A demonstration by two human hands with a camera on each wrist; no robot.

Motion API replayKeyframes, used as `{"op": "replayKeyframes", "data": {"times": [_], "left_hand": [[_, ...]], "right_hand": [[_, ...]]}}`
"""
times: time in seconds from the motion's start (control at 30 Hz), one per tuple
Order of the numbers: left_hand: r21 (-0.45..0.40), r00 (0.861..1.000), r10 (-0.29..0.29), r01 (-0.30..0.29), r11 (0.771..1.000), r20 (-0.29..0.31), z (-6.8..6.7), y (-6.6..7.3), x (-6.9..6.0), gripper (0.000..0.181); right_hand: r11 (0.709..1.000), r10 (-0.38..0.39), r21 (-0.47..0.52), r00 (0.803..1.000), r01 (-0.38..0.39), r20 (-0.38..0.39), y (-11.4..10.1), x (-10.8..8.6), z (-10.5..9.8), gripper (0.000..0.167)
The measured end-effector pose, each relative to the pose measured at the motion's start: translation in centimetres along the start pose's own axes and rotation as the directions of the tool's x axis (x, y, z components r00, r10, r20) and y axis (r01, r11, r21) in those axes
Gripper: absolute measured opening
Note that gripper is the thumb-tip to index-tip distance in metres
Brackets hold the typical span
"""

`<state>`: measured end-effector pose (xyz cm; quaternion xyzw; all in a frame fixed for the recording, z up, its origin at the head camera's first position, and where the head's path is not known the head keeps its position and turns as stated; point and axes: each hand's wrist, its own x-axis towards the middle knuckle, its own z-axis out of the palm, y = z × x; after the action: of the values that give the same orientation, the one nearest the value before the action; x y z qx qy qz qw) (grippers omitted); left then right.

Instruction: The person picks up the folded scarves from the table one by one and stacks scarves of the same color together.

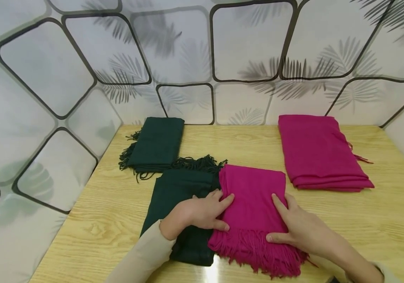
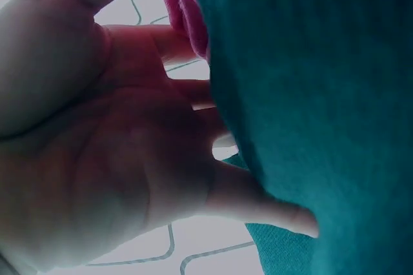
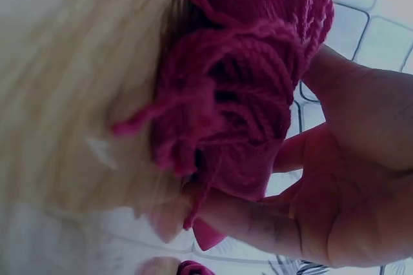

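A folded magenta scarf (image 1: 253, 200) lies at the front middle, its fringe (image 1: 258, 255) toward me. My left hand (image 1: 203, 210) rests at its left edge, fingers extended, above a folded dark green scarf (image 1: 175, 192). That green cloth (image 2: 316, 107) fills much of the left wrist view beside the open palm. At the magenta scarf's right edge is my right hand (image 1: 306, 228), thumb on the fringe and fingers spread along the side. In the right wrist view, fringe strands (image 3: 226, 94) hang close to the fingers, and one finger reaches low by the tabletop.
Another folded dark green scarf (image 1: 161, 141) lies at the back left, with fringe on its left side. A larger folded magenta scarf (image 1: 320, 153) sits at the back right. The wooden table (image 1: 95, 220) meets a patterned cloth backdrop (image 1: 244, 43) behind and at the sides.
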<state>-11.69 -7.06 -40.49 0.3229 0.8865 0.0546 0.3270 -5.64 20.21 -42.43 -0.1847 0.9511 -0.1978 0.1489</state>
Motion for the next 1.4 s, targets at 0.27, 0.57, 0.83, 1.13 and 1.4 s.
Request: {"op": "replayKeyframes", "data": {"times": [0.27, 0.57, 0.83, 1.13, 1.4], "left_hand": [[0.004, 0.999, -0.043, 0.043, 0.999, 0.000, -0.7, 0.2, 1.1, 0.086], [0.034, 0.998, -0.060, 0.060, 0.998, 0.000, -1.5, 0.5, 1.5, 0.087], [0.060, 0.995, -0.094, 0.094, 0.994, -0.016, -1.1, 0.8, 1.5, 0.087], [0.073, 0.995, -0.101, 0.101, 0.992, -0.012, -0.7, 0.9, 1.5, 0.086], [0.113, 0.996, -0.086, 0.086, 0.990, -0.002, -0.9, 0.9, 1.6, 0.087]], "right_hand": [[0.990, -0.031, 0.139, 0.999, 0.030, 0.008, 1.2, 1.0, -0.3, 0.118], [0.982, -0.043, 0.184, 0.999, 0.044, -0.014, 1.8, 1.8, -0.9, 0.117], [0.984, -0.028, 0.179, 0.999, 0.025, 0.015, 2.0, 1.9, -0.8, 0.119], [0.980, -0.006, 0.198, 0.999, -0.005, 0.052, 2.5, 1.8, -0.5, 0.120], [0.984, -0.034, 0.175, 0.999, 0.027, 0.037, 2.9, 2.1, -0.7, 0.118]]}}
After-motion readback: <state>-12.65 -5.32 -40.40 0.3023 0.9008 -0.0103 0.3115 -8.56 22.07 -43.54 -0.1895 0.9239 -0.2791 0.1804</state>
